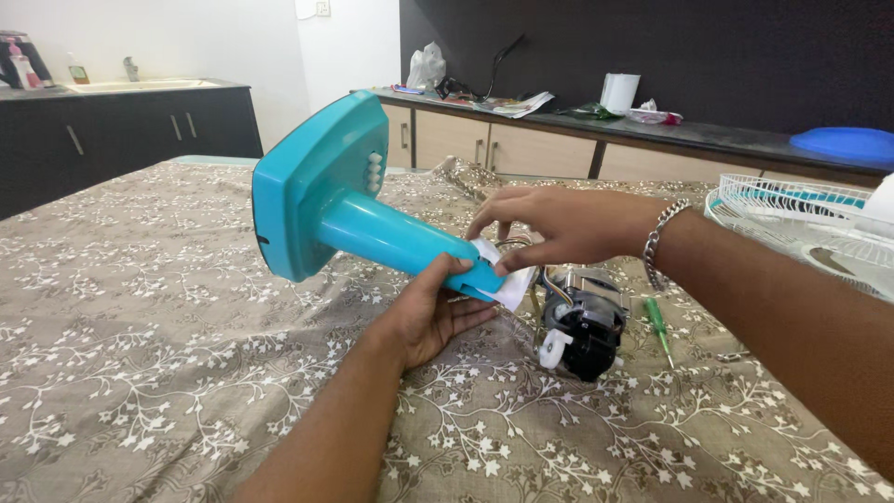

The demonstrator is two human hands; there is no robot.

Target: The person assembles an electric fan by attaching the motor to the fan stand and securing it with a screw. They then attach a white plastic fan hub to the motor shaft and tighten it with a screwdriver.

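Note:
A turquoise fan stand [358, 210], with a square base and tapering neck, lies tilted above the patterned bedspread [158, 373]. My left hand [430, 312] grips the narrow end of the neck from below. My right hand [549, 224], with a chain bracelet on the wrist, pinches a white part [507, 284] at that same end. A black fan motor [582, 321] with a white knob lies on the cloth just right of the neck's end, touching or very close to it.
A green-handled screwdriver [659, 326] lies right of the motor. A white fan grille [810, 224] sits at the right edge. Behind stand a dark counter [652, 130] with a paper roll, bags and a blue lid, and a sink cabinet [121, 121] at the far left.

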